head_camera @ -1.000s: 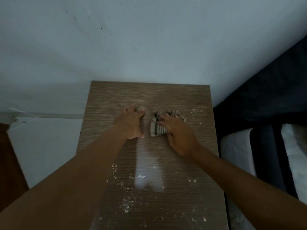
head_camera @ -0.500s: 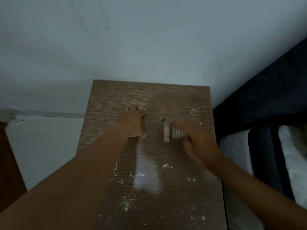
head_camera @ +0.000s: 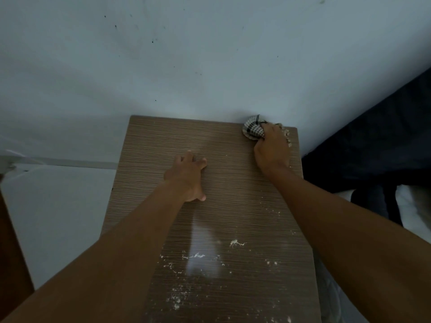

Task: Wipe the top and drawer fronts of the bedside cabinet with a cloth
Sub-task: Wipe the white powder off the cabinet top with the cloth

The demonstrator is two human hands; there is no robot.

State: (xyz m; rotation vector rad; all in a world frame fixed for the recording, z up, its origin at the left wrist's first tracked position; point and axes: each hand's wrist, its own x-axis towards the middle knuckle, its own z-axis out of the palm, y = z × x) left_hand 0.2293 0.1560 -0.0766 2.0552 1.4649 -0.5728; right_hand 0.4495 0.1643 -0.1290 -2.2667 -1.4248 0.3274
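Note:
The bedside cabinet's wood-grain top (head_camera: 163, 141) fills the middle of the head view, seen from above; its drawer fronts are hidden. A checked cloth (head_camera: 253, 129) is bunched at the top's far right corner against the wall. My right hand (head_camera: 271, 151) grips it there, pressing it onto the surface. My left hand (head_camera: 187, 177) lies flat on the middle of the top, fingers spread, holding nothing. White dust and crumbs (head_camera: 193, 256) are scattered over the near half of the top.
A pale wall (head_camera: 210, 54) rises directly behind the cabinet. A bed with dark bedding (head_camera: 373, 141) and a white pillow (head_camera: 415, 206) stands close on the right. White floor (head_camera: 58, 206) lies to the left, with a brown edge at far left.
My right hand has carried the cloth from the middle of the top to the far right corner. The left hand has stayed in place.

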